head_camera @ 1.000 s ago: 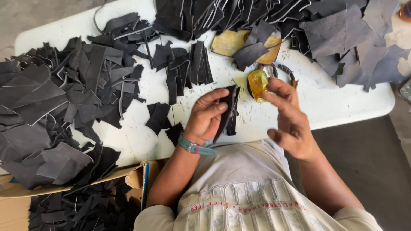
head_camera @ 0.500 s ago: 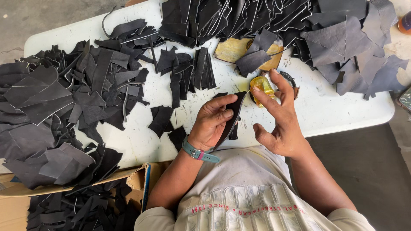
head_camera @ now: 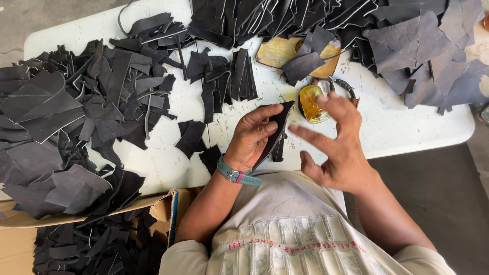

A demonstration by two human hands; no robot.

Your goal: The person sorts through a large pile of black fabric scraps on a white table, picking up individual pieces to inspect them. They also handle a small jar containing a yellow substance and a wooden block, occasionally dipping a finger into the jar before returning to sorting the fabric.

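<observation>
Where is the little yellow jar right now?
In the head view, the yellow jar sits on the white table, right of centre, just beyond the right hand and below the tan sheet.

Left hand [head_camera: 253, 136] gripping dark leather piece [head_camera: 274, 133], right hand [head_camera: 340, 147] spread beside it

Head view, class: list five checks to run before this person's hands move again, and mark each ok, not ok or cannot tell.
1. Left hand grips the dark leather piece: ok.
2. Right hand free, fingers spread: ok.
3. Amber glue jar upright on the white table: cannot tell.
4. Jar within right hand's reach, just beyond its fingertips: ok.
5. Cardboard box of scraps at the table edge, open: ok.
</observation>
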